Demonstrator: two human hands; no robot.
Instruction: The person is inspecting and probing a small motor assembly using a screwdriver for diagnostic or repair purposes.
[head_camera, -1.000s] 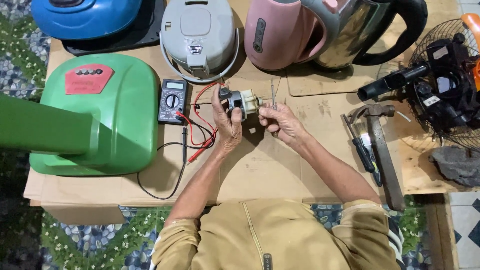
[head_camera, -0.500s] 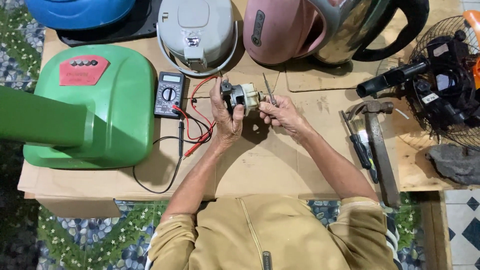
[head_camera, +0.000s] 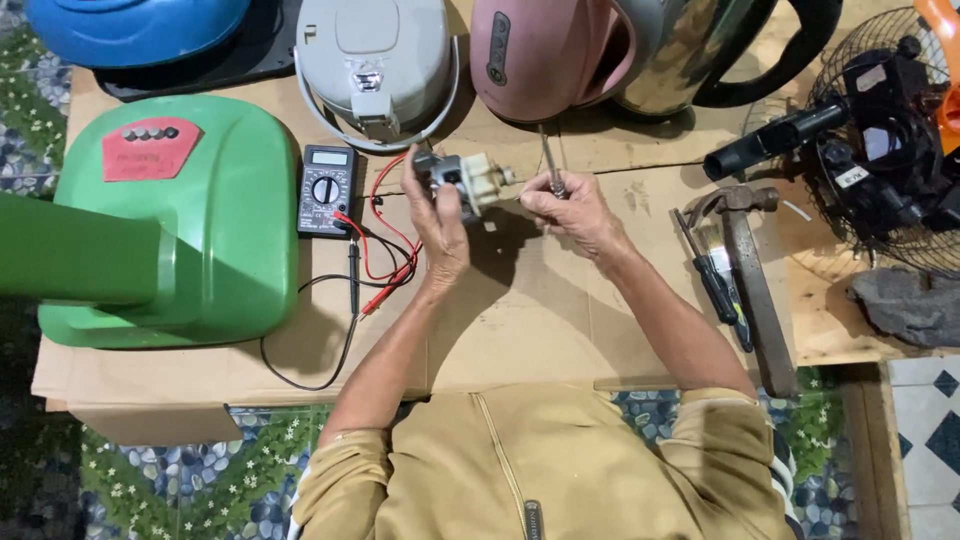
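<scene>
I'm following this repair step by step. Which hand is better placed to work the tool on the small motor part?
Probably the right hand: it already grips the screwdriver beside the small motor part, while the left hand is occupied holding that part up above the cardboard.

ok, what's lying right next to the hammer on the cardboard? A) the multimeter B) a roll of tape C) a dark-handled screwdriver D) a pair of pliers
C: a dark-handled screwdriver lies just beside the hammer, off the right hand's side; the multimeter sits far over, past the left hand.
</scene>
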